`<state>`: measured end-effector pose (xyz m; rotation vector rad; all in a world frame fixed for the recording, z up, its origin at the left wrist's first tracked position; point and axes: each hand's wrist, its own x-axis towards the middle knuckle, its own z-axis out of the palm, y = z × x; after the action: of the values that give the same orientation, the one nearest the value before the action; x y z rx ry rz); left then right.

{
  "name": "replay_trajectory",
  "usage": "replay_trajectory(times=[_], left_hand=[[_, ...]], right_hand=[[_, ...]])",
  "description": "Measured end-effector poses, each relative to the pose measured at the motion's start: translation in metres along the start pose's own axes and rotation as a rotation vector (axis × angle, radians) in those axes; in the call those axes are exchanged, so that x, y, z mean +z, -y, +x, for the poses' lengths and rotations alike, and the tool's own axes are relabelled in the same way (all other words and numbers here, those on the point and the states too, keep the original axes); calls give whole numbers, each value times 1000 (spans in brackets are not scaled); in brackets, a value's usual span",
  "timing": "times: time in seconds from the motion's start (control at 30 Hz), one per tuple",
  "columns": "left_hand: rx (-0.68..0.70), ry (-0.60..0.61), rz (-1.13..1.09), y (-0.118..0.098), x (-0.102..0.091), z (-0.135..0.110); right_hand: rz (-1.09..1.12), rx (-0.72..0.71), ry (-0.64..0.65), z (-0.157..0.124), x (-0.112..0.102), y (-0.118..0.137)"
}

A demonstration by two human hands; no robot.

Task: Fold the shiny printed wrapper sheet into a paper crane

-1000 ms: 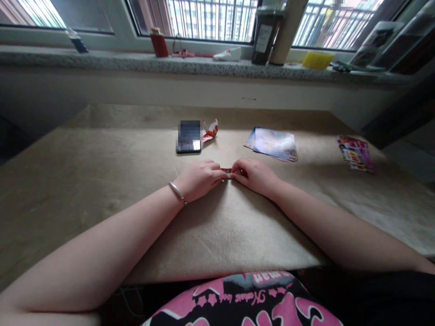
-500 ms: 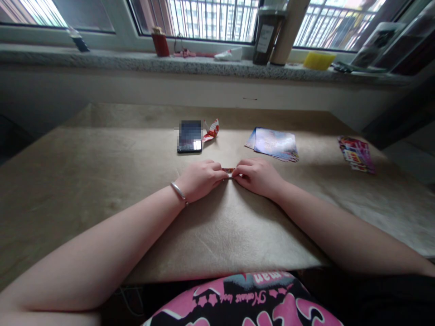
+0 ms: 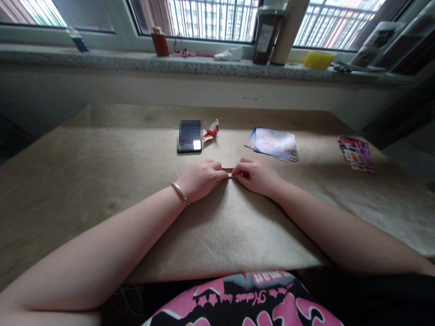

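Observation:
Near the middle of the table, my left hand (image 3: 201, 180) and my right hand (image 3: 258, 175) meet over a narrow folded strip of paper (image 3: 228, 170). Fingers of both hands are pinched on its two ends. Only a short piece shows between them, dark red and patterned with a pale lower edge; my fingers cover the rest. A silver bracelet (image 3: 179, 190) circles my left wrist. Just beyond my left hand lie a dark phone (image 3: 190, 138), partly blurred out, and a crumpled red and white wrapper (image 3: 212, 130).
Past my right hand is a small stack of bluish picture sheets (image 3: 276, 142). Several red and purple cards (image 3: 357, 155) lie fanned at the table's right. A stone windowsill (image 3: 122, 58) behind the table (image 3: 84, 181) holds a red bottle (image 3: 159, 43), a dark jar (image 3: 267, 38) and a yellow sponge-like block (image 3: 318, 60).
Both hands keep their hold in nearly the same place. A little more of the strip's pale lower edge shows between my fingers. Nothing else on the table has moved.

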<state>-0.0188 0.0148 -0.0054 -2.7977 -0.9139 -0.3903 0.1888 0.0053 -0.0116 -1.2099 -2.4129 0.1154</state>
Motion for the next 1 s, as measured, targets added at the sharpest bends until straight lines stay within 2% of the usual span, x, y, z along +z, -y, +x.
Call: replay_trajectory(times=[0.37, 0.7, 0.93, 1.0], left_hand=[[-34, -12, 8, -2, -1, 0], [-30, -7, 36, -4, -3, 1], [85, 20, 85, -3, -3, -2], [81, 28, 85, -3, -3, -2]], right_hand=[[45, 38, -9, 2, 2, 1], [-89, 45, 0, 1, 0, 8], [-165, 1, -5, 0, 1, 9], [-192, -8, -4, 0, 2, 9]])
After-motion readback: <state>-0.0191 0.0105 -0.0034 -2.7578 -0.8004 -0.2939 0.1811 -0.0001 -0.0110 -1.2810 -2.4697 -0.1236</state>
